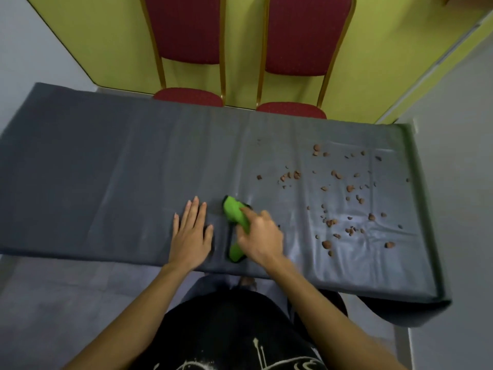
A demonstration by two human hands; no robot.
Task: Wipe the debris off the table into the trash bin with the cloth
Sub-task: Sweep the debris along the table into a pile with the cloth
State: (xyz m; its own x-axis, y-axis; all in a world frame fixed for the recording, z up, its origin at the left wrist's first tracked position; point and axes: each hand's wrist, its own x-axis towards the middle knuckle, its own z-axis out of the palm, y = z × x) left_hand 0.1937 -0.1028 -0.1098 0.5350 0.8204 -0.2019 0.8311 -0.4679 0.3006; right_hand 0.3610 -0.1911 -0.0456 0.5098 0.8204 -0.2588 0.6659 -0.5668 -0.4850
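A long tabletop (106, 169) draped in a dark grey cover is seen from above, stretching across the whole view, with creases and a sheen visible on its right part. Beyond its far edge, two red upholstered chairs (306, 36) with gold-coloured frames are set side by side against a yellow-green wall (106, 36), their seats tucked just under the far edge. The person's dark printed top (234, 335) fills the bottom of the view, and both bare forearms are extended from it over the near edge. The left hand (190, 232) is laid flat on the cover near the near edge, palm down, fingers spread and straight, with nothing held. Just beside it, the right hand (260, 232) is closed over a green cloth (234, 214), which is pressed against the tabletop close to the near edge; the cloth is seen as an elongated bunch, one end showing beyond the fingers and the other below the palm, with a dark edge or shadow along it. Brown debris (346, 198) is scattered in many small crumbs and a few larger lumps over the right part of the tabletop, to the right of the cloth and mostly apart from it. No trash bin can be made out.
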